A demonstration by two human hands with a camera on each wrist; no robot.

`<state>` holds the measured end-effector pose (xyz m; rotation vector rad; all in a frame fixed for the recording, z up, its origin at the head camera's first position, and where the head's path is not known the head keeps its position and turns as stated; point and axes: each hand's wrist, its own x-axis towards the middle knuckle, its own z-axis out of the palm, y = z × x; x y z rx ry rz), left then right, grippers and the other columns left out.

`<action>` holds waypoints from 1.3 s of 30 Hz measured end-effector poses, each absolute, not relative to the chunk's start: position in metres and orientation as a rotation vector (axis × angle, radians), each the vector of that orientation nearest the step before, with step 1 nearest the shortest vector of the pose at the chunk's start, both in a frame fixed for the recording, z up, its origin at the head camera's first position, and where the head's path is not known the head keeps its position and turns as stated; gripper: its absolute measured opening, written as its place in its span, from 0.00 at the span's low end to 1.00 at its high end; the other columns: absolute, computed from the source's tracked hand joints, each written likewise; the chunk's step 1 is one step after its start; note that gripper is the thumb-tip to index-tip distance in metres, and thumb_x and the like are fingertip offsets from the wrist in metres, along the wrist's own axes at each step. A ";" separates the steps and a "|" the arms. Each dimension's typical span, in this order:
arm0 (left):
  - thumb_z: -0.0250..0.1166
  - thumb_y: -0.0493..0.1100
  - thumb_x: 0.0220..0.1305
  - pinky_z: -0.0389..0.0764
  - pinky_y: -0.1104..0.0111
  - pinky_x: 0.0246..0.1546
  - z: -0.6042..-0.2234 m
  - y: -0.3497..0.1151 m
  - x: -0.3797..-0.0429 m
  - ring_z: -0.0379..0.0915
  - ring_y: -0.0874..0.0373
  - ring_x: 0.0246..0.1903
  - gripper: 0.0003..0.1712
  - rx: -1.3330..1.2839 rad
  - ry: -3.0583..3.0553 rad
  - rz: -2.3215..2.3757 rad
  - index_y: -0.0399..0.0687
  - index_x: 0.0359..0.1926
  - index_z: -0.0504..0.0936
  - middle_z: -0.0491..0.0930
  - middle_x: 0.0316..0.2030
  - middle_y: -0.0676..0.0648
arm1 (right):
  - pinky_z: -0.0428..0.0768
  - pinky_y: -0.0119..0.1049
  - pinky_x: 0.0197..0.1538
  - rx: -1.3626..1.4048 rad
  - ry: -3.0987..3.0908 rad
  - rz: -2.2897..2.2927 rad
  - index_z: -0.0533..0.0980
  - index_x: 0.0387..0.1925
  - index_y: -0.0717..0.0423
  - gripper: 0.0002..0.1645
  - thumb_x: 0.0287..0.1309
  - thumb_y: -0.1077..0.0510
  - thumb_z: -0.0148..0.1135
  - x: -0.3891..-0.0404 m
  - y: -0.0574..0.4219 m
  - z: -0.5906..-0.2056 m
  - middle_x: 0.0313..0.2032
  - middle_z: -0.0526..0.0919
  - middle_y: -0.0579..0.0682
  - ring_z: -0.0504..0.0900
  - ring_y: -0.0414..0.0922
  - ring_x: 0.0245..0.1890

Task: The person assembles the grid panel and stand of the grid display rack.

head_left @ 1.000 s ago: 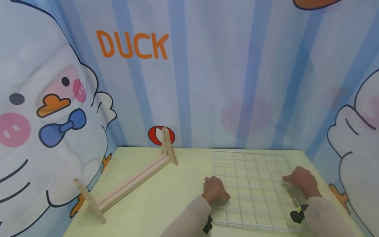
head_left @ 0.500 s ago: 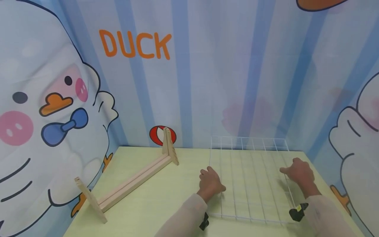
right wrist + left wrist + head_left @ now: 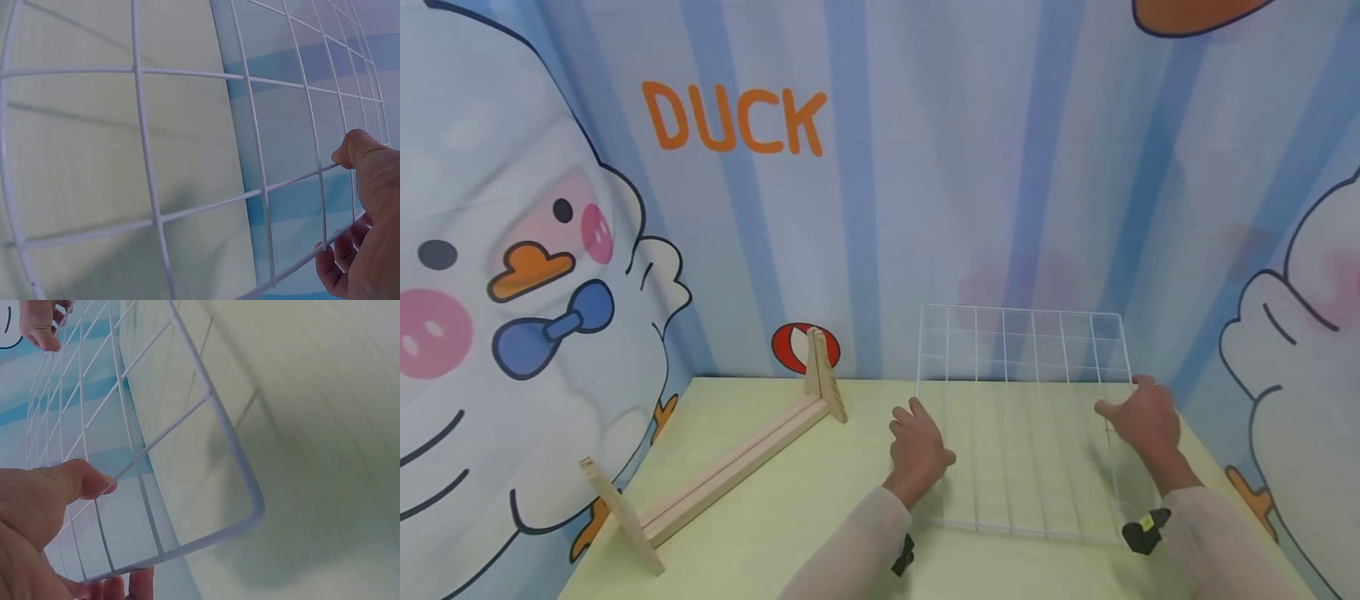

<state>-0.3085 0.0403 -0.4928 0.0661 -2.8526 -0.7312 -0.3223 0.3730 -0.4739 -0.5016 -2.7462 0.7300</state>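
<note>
A white wire grid panel (image 3: 1004,335) is held up at a tilt, its far edge raised in front of the curtain and its near edge lower over the table. By its left side my left hand (image 3: 919,450) grips it; in the left wrist view the thumb lies over a wire and the fingertips (image 3: 141,582) curl under the outer rod. My right hand (image 3: 1144,423) holds the opposite side, and in the right wrist view its thumb (image 3: 353,147) presses a wire while the fingers wrap the edge rod. The panel's shadow falls on the tabletop in both wrist views.
A pale wooden stand (image 3: 741,471), a long bar with an upright piece at each end, lies diagonally on the left of the light yellow table (image 3: 820,533). Behind the table hangs a striped blue curtain (image 3: 917,167) with duck prints.
The grid panel, lying flat on the table a second ago, has been raised with its far edge tilting up. Both hands have moved up and slightly left with it. The wooden stand has stayed put.
</note>
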 end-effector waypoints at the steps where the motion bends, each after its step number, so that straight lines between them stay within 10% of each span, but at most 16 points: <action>1: 0.86 0.47 0.39 0.82 0.59 0.28 -0.492 0.040 -0.309 0.71 0.44 0.43 0.60 0.061 -2.834 -0.727 0.33 0.68 0.61 0.68 0.50 0.34 | 0.75 0.64 0.51 -0.497 -2.727 0.739 0.60 0.68 0.76 0.53 0.53 0.45 0.67 -0.322 0.372 -0.472 0.59 0.68 0.79 0.71 0.73 0.56; 39: 0.81 0.39 0.44 0.79 0.62 0.22 -0.478 0.027 -0.332 0.70 0.47 0.46 0.56 0.037 -2.356 -0.816 0.39 0.71 0.59 0.69 0.50 0.40 | 0.75 0.58 0.53 -0.404 -2.155 0.826 0.62 0.71 0.62 0.45 0.57 0.51 0.69 -0.323 0.328 -0.425 0.57 0.71 0.67 0.73 0.62 0.54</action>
